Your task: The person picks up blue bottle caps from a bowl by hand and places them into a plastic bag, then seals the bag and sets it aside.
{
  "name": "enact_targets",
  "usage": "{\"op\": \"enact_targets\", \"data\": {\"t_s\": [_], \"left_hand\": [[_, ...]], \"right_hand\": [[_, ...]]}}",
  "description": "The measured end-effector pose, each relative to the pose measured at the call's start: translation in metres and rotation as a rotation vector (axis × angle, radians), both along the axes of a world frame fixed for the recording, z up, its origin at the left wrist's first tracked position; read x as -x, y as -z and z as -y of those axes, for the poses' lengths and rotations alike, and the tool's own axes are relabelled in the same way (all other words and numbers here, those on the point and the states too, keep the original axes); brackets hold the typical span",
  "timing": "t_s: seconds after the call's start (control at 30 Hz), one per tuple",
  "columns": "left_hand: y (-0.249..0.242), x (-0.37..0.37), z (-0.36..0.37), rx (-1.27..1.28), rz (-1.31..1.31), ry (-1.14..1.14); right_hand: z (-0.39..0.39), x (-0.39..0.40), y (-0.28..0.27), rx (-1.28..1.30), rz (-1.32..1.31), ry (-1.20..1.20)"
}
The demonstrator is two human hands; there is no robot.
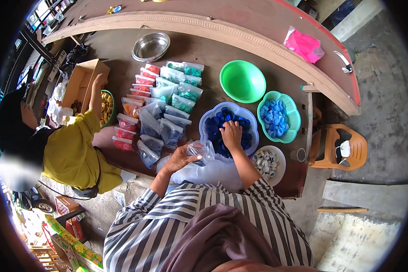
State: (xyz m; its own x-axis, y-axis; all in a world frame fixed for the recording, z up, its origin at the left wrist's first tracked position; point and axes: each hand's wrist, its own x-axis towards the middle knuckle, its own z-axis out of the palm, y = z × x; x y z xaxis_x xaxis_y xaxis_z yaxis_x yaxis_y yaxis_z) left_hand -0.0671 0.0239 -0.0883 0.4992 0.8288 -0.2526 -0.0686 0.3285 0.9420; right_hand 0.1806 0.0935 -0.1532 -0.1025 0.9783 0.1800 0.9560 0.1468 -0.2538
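My left hand (182, 158) is closed on a clear plastic bag (204, 152) near the table's front edge, left of the blue basket (255, 141). Inside that basket, my right hand (231, 134) rests on dark blue caps (216, 121); whether its fingers grip one is too small to tell. Rows of filled bags (162, 93) with red, green and blue caps lie to the left. Right of the dark caps stands a green basket (298, 119) of light blue caps (274, 119). A white bowl (282, 171) of white caps (265, 164) sits beside my right forearm.
A green bowl (243, 81) and metal bowls (151, 46) stand farther back. At the left, another person (72, 149) reaches toward a cardboard box (79, 84) by yellow caps (107, 108). An orange chair (356, 147) and a clear cup (298, 155) are at the right.
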Motion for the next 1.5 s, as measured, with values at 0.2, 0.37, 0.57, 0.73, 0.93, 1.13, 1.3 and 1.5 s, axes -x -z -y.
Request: {"op": "enact_targets", "data": {"t_s": [0.2, 0.37, 0.57, 0.73, 0.93, 1.13, 1.3, 1.5], "left_hand": [[0.006, -0.004, -0.012, 0.052, 0.023, 0.004], [0.008, -0.007, -0.026, 0.069, 0.035, 0.025], [0.005, -0.009, -0.032, 0.07, 0.034, 0.015], [-0.001, -0.011, -0.026, 0.037, 0.018, 0.047], [0.007, -0.008, -0.004, -0.021, 0.05, 0.114], [0.006, -0.008, 0.012, -0.023, 0.019, 0.097], [0.004, -0.005, 0.009, 0.004, -0.003, 0.082], [0.003, -0.007, 0.006, 0.022, -0.041, 0.091]], "right_hand": [[-0.005, -0.012, 0.002, 0.145, -0.162, 0.138], [0.0, -0.035, -0.001, 0.349, -0.923, 0.117], [0.033, -0.001, -0.076, 0.098, -0.952, -0.143], [0.061, 0.03, -0.118, 0.126, -0.416, -0.342], [0.092, 0.036, -0.105, 0.197, -0.44, -0.386], [0.098, 0.02, -0.106, 0.263, -0.595, -0.402], [0.08, -0.013, -0.075, 0.121, -0.815, -0.067], [0.054, -0.034, -0.02, 0.048, -0.442, 0.017]]}}
